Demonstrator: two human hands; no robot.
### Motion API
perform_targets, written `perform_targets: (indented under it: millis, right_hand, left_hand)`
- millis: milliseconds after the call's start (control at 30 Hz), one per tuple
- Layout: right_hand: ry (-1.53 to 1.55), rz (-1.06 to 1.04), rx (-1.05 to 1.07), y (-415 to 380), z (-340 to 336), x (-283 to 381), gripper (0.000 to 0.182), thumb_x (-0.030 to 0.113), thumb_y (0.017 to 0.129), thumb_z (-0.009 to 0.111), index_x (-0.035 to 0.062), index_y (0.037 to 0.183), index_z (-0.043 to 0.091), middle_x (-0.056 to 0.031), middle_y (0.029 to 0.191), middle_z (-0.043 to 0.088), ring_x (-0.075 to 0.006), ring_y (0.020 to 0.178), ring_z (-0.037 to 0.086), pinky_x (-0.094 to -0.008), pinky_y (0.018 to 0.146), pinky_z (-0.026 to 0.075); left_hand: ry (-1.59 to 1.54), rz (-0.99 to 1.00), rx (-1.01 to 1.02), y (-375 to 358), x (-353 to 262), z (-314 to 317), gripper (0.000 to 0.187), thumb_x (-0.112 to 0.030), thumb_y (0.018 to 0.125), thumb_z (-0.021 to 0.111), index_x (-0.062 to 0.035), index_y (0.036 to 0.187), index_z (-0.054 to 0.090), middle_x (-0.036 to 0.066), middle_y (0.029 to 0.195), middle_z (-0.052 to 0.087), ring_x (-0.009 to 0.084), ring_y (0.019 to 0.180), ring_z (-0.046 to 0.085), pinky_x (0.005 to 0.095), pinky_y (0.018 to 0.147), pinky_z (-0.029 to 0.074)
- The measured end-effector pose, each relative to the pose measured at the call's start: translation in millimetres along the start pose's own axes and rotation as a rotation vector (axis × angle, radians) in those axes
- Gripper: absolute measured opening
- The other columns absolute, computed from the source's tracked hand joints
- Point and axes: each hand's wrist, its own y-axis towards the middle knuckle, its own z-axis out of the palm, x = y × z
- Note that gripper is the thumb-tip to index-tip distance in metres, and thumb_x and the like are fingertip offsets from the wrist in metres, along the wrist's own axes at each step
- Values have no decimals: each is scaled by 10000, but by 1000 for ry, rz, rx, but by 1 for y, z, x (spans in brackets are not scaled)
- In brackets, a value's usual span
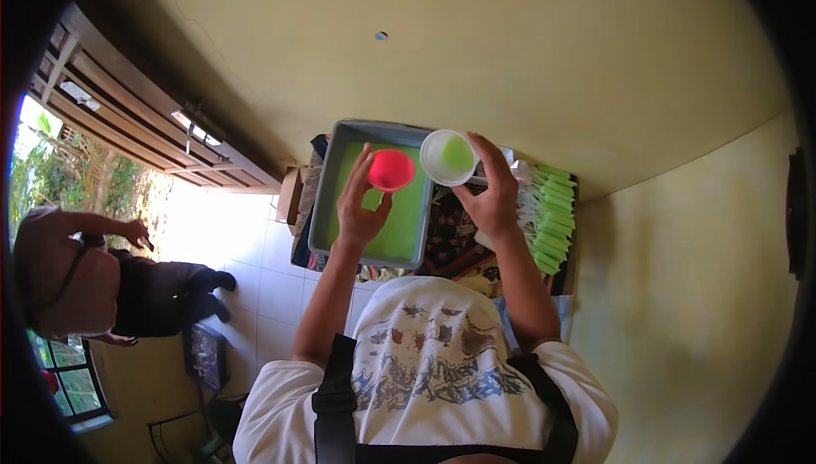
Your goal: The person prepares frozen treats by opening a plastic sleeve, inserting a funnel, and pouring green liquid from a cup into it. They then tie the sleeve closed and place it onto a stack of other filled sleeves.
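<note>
Left hand (361,209) closed around the red funnel (391,170) and right hand (491,196) gripping the white cup (449,157) of green liquid should probably stay level above the grey tray (327,183).

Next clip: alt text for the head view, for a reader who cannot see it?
Seen from above, a person's left hand holds a red funnel over a grey tray of green liquid, while the right hand holds a white cup of green liquid. Green filled packets lie at right.

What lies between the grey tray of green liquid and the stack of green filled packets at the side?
In the head view, a dark patterned cloth lies between the grey tray and green packets, with the right hand over it.
</note>
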Motion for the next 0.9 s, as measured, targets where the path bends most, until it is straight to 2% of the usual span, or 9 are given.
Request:
perform_targets:
  millis: [100,133,267,533,733,833,900]
  right_hand:
    - [-104,-77,-3,13,-29,4,790,33,752,911,97,1483,617,-126,1474,656,-352,1399,597,-472,1170,484]
    - [-85,-116,-12,18,-34,2,801,14,741,904,128,1483,626,-87,1487,649,-336,1413,586,-484,1175,477]
    - [-175,-198,-17,23,-57,-10,797,-10,727,883,154,1470,646,-61,1475,646,-315,1415,583,-504,1183,469]
    - [-281,-275,-28,19,-91,-24,810,-88,707,792,200,1456,677,-13,1454,649,-270,1411,588,-500,1211,459]
    - [-299,-304,-30,16,-101,-29,817,-112,698,755,205,1448,688,-5,1441,661,-255,1405,598,-508,1207,471]
    - [-312,-337,-19,15,-105,-33,806,-86,709,788,187,1459,675,-35,1445,662,-280,1391,608,-504,1213,465]
    - [-219,-237,-34,13,-105,-31,795,-32,717,861,124,1468,652,-89,1439,665,-310,1392,615,-498,1190,492]
  left_hand:
    - [-2,56,44,13,-21,25,866,118,801,792,-24,1600,491,227,1643,505,389,1419,605,386,961,658]
    - [4,72,59,16,-28,33,875,116,801,794,-16,1607,480,230,1642,504,394,1416,606,389,963,658]
    - [-20,117,89,22,-44,65,898,107,800,799,16,1621,446,239,1629,516,397,1419,603,401,984,647]
    - [-62,121,137,20,-67,102,913,91,805,811,10,1632,433,244,1617,528,401,1436,584,403,1035,618]
    - [-93,117,137,15,-72,113,909,83,814,817,8,1634,432,243,1624,519,403,1441,579,416,1065,602]
    - [-74,127,131,14,-74,116,914,85,810,821,5,1634,433,240,1628,515,400,1447,574,419,1074,599]
    - [-74,118,137,12,-76,117,919,86,806,825,3,1634,435,238,1634,508,401,1452,569,421,1078,597]
